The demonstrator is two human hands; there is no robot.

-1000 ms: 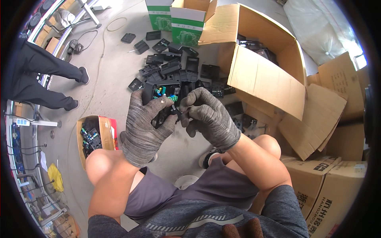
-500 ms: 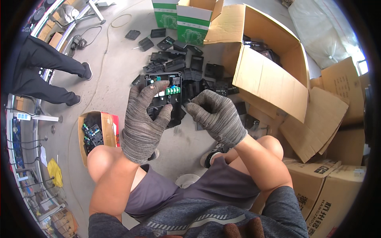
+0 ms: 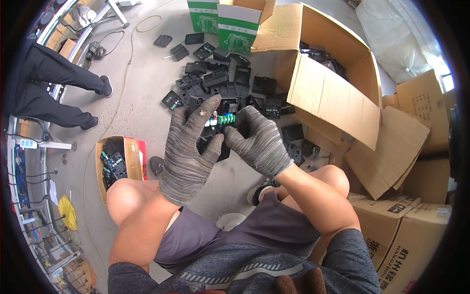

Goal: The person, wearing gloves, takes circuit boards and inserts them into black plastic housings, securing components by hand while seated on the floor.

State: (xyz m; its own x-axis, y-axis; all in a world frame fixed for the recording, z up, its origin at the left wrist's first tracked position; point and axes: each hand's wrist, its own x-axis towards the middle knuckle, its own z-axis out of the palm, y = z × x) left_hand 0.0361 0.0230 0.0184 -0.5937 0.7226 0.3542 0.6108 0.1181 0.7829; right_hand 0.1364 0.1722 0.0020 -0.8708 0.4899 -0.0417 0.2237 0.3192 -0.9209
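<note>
Between my gloved hands is a black plastic housing, open on top, with circuit parts and a green terminal block inside. My left hand, in a grey striped knit glove, grips it from the left, with the index finger over the top and the thumb lower down. At its right edge, beside the terminal block, my right hand in a matching glove has its thumb and index finger closed on the side. The fingers hide much of the housing's lower part.
Beyond my hands lies a pile of black housings. A big open carton stands right of it, green-and-white boxes behind. Left of my knee sits a small carton holding circuit boards. Another person's legs are at far left.
My left hand has moved the housing to the right and slightly nearer. My right hand, apart from it before, is now against its right edge.
</note>
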